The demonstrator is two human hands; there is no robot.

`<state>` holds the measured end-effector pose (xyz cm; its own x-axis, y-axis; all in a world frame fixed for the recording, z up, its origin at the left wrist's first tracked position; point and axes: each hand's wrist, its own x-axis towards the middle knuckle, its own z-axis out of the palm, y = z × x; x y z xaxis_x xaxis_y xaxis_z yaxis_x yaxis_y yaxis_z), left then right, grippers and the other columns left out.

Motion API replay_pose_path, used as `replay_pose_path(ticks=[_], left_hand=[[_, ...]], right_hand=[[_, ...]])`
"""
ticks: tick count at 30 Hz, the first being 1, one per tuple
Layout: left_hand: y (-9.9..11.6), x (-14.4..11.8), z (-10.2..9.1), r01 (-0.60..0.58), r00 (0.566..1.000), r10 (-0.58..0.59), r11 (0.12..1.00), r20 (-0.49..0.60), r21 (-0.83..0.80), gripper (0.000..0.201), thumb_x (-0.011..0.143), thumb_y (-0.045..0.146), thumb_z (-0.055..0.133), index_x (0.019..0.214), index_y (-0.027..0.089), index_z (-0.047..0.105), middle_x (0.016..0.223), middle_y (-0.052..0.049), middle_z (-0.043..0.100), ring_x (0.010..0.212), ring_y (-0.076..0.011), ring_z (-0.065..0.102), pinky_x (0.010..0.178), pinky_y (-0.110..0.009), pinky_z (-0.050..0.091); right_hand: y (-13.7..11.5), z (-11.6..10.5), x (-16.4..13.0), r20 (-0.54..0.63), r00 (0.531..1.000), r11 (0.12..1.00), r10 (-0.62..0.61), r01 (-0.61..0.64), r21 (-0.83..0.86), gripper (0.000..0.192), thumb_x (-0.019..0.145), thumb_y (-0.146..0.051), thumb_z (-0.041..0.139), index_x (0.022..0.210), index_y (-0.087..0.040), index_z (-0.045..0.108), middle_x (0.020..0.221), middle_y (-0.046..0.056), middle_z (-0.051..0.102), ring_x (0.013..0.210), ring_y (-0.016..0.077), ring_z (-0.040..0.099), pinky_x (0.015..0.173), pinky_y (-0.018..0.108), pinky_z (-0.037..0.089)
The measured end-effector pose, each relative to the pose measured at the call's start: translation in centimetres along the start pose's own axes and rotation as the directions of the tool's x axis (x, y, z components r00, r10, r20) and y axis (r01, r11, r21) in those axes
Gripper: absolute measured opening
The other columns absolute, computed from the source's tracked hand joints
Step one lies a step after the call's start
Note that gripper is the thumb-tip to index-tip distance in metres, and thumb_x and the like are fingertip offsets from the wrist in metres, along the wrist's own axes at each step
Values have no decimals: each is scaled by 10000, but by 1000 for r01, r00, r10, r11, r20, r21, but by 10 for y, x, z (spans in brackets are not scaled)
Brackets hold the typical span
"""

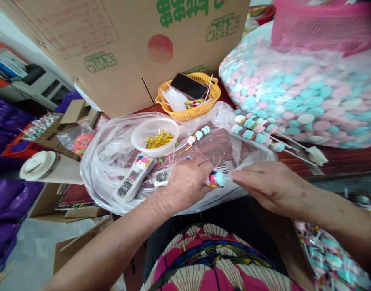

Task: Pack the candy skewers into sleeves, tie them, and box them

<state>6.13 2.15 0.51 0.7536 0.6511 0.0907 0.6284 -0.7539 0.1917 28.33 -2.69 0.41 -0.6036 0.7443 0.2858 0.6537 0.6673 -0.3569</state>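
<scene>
Both hands meet at frame centre: the left hand (187, 182) pinches a candy skewer (217, 178), and the right hand (268, 184) seems to grip its far end, fingers narrow. It looks light, brittle, best held by the stick. From left: bowl (155, 135) of gold ties, yellow basket (188, 97) with phone (188, 85), big bag (300, 93) of candies.

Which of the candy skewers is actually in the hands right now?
The candy skewer pinched between the left hand and right hand; the other skewers lie untouched beside the big candy bag.
</scene>
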Motion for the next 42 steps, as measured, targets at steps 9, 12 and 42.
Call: replay_pose_path(ticks=[9,12,42], left_hand=[[4,12,2,158,977,-107,944,185,-289,347,792,438,665,1035,198,604,962,-59,683,887,-226,636,754,-333,477],[-13,5,-10,174,941,-14,879,339,-445,555,697,486,746,1147,218,565,996,-45,674,886,-221,625,734,-310,458],[2,-22,19,365,930,-359,927,-81,87,166,890,272,505,913,165,630,766,-85,682,735,-238,650,686,-348,456]], right_hand=[[-9,3,22,71,994,961,-83,98,-260,245,778,-35,407,745,-158,616,622,45,609,551,167,513,540,311,269],[1,3,17,53,994,965,-93,103,-241,241,839,-80,418,798,-169,638,625,35,598,565,164,496,549,303,279],[-33,23,30,-92,786,602,611,-387,699,193,906,-309,515,748,-199,534,607,-30,473,552,122,449,500,245,356]])
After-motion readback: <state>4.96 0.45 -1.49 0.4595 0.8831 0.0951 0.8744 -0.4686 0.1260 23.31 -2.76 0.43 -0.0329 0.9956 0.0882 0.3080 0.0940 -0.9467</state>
